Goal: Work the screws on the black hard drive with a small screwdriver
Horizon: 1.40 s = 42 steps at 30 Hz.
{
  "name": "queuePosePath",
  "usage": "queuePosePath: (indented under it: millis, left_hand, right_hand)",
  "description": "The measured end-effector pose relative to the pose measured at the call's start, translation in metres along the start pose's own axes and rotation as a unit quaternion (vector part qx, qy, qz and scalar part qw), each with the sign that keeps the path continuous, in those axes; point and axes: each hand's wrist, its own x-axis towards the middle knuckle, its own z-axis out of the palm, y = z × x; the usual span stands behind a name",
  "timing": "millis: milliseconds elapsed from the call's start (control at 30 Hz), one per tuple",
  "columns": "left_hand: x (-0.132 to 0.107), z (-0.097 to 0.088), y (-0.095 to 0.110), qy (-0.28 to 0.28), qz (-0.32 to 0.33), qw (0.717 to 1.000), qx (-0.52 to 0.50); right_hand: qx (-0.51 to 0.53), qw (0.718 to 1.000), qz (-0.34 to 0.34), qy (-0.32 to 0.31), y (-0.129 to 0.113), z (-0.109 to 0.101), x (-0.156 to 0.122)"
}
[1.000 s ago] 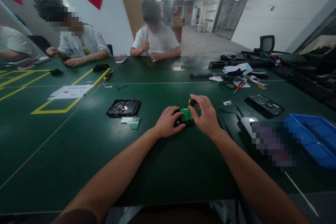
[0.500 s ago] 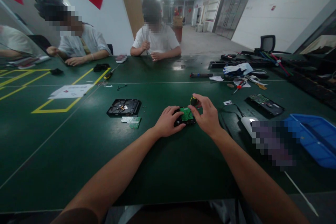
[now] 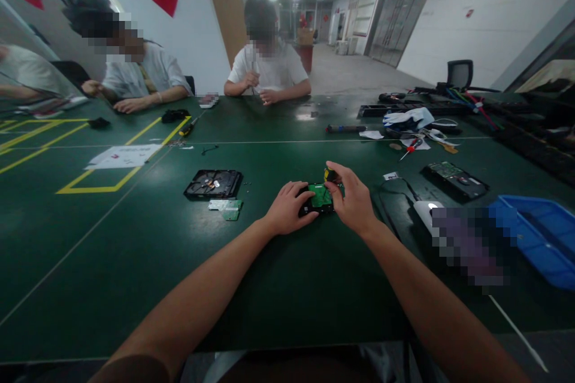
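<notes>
A small hard drive lies on the green table in front of me, its green circuit board facing up. My left hand grips its left side, fingers over the top edge and thumb along the near edge. Between the thumb and fingers of my right hand is a screwdriver with a yellow and black handle, held upright over the drive's right part. My fingers hide its tip. To the left sit a larger black hard drive and a loose circuit board, with several tiny screws beside them.
At right are another hard drive, a white device with a cable, and a blue tray. Farther back lie a red screwdriver, gloves and a yellow screwdriver. Several people sit across the table.
My right hand has shifted slightly left, and the screwdriver handle has turned a little, showing more yellow. The left hand and the hard drive stay in place.
</notes>
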Motion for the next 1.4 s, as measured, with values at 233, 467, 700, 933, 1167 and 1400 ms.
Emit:
queuePosePath:
  millis: [233,467,700,933,1167,1400]
  left_hand:
    - [0.0004,-0.0012,0.0000,-0.003,0.000,1.000,0.006]
    - [0.0006,0.0004,-0.0015,-0.002,-0.003,1.000,0.002]
    - [0.0005,-0.0019,0.0004,-0.003,0.005,1.000,0.009]
    - [0.0002,-0.0012,-0.0007,-0.001,0.001,1.000,0.000]
    - [-0.0001,-0.0006,-0.0012,0.001,0.000,1.000,0.003]
    - [-0.0009,-0.0017,-0.0017,-0.002,0.004,1.000,0.011]
  right_hand:
    - [-0.005,1.000,0.012,0.020,0.0048,0.0008,-0.0008]
    - [-0.009,0.999,0.023,0.034,0.0082,-0.0011,-0.0006]
    - [-0.003,0.999,0.002,0.040,0.0032,-0.0033,0.0005]
    - [0.005,0.999,0.021,0.045,0.0042,-0.0002,-0.0016]
    - [0.002,0.999,0.009,0.037,-0.0002,-0.0011,-0.0010]
    - [0.005,1.000,0.012,0.026,0.0000,0.0004,-0.0009]
